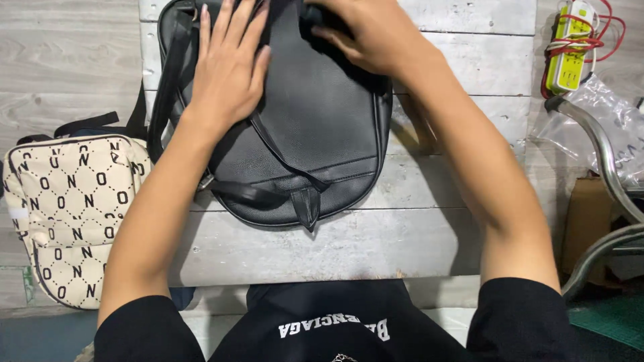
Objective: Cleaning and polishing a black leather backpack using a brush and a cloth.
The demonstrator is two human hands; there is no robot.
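It looks like a small workshop or packing spot for bags: a rough whitewashed plank table (456, 241), a yellow power strip (569, 47) with red cable at its far right corner, clear plastic bags (614, 121) (crumpled), cardboard (585, 218) and a metal chair frame (604, 154).

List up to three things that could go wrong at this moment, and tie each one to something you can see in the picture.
1. The left hand presses flat on the black backpack and lies over a strap; a tug by the right hand, which grips the top, might pinch the fingers.
2. The loose straps trail near the edge of the table and could snag.
3. The patterned cream bag sits at the table's left edge and could be knocked off.
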